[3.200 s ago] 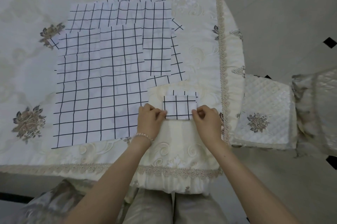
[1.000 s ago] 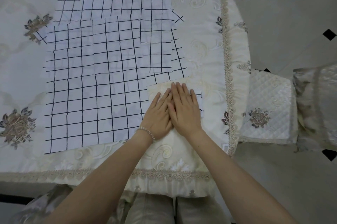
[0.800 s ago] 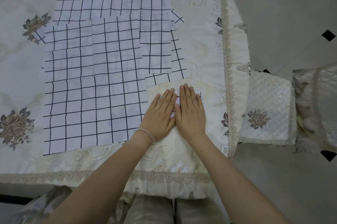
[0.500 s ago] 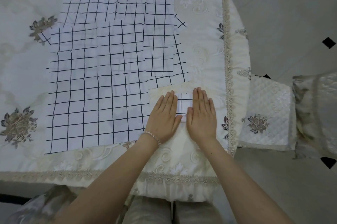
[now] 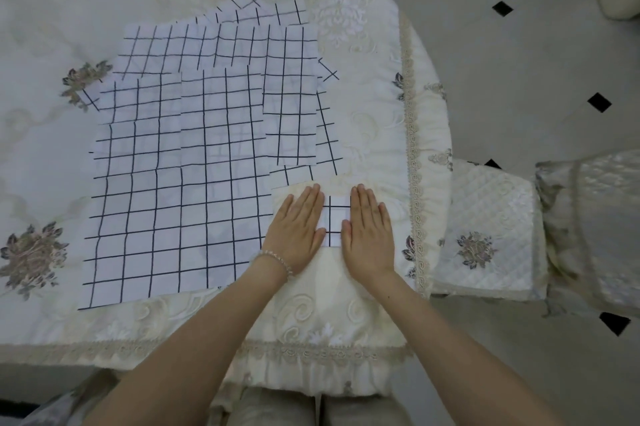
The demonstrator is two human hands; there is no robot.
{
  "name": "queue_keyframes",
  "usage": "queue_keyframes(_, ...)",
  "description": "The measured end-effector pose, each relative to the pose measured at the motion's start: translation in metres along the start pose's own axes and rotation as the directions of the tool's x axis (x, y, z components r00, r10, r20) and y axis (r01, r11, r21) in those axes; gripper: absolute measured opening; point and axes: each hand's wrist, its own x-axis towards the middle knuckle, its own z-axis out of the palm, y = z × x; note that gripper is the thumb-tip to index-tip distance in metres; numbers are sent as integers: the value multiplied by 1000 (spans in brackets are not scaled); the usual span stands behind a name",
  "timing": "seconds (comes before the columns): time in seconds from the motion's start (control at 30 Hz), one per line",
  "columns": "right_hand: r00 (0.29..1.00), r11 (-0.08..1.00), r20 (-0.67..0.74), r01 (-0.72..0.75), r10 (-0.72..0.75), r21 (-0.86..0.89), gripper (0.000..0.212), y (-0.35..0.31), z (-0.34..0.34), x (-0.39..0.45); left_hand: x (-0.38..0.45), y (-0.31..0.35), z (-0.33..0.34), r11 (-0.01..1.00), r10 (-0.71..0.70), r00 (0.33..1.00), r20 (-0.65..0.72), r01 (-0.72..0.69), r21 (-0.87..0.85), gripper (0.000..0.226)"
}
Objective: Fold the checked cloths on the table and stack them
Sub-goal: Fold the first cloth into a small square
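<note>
Both flat, spread hands, left (image 5: pixel 297 227) and right (image 5: pixel 368 231), press a small folded checked cloth (image 5: pixel 334 221).

Pressed flat on a small folded checked cloth (image 5: pixel 334 221) near the table's (image 5: pixel 367 134) right front corner: left hand (image 5: pixel 298 224) and right hand (image 5: pixel 369 231), fingers straight, a strip of grid showing between. Spread just left, overlapping unfolded checked cloths (image 5: pixel 180 166). Beside the table, a quilted chair seat (image 5: pixel 485 228).
</note>
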Motion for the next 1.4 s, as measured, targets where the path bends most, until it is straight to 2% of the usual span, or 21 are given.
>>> queue_keyframes(0.1,995,997,60,81,-81,-4,55,3,-16,9,3,0,-11,998,17,997,75,-21,52,66)
queue_keyframes(0.17,980,986,144,150,-138,-76,44,4,-31,20,4,2,-18,997,-2,994,111,-7,76,65)
queue_keyframes(0.23,969,975,197,177,-149,-133,32,4,-45,32,2,5,-23,998,-26,996,90,20,63,66)
queue_keyframes(0.3,956,976,265,166,-124,-144,31,2,-56,43,-3,8,-25,998,-62,996,60,63,-12,67)
queue_keyframes(0.47,876,992,476,114,-74,-55,29,5,-66,55,-22,7,-22,943,-191,979,-74,162,-291,64)
queue_keyframes(0.6,859,997,505,63,-82,55,11,6,-65,46,-42,1,-21,897,-281,952,-118,217,-385,57)
queue_keyframes(0.7,857,965,511,-74,-68,253,14,11,-67,35,-54,-1,-21,838,-362,924,-127,263,-478,53)
queue_keyframes(0.77,851,890,525,-225,-19,396,21,13,-70,29,-60,1,-23,766,-442,889,-116,307,-565,51)
queue_keyframes(0.83,831,852,555,-312,29,422,21,13,-74,24,-66,6,-26,661,-528,847,-55,370,-653,47)
queue_keyframes(0.9,813,878,582,-290,15,382,11,13,-74,19,-70,15,-30,512,-593,802,75,447,-734,41)
queue_keyframes(0.97,817,874,576,-288,12,391,20,14,-69,12,-72,28,-32,362,-625,749,220,528,-768,33)
queue_keyframes(1.07,878,881,473,-281,76,381,14,16,-62,1,-70,49,-33,254,-634,677,373,638,-727,31)
queue_keyframes(1.13,909,921,409,-220,75,320,11,17,-60,-6,-63,59,-30,150,-639,623,452,677,-721,35)
queue_keyframes(1.2,919,949,389,-170,55,266,12,17,-59,-10,-54,66,-30,-4,-634,581,510,658,-753,33)
queue_keyframes(1.27,918,950,393,-166,51,264,13,17,-57,-11,-46,70,-31,-146,-621,558,551,608,-780,15)
queue_keyframes(1.3,917,948,395,-172,54,269,13,17,-56,-11,-43,71,-32,-194,-618,546,566,591,-783,18)
queue_keyframes(1.4,918,943,390,-191,73,274,13,17,-54,-11,-37,74,-32,-223,-646,522,557,568,-792,15)
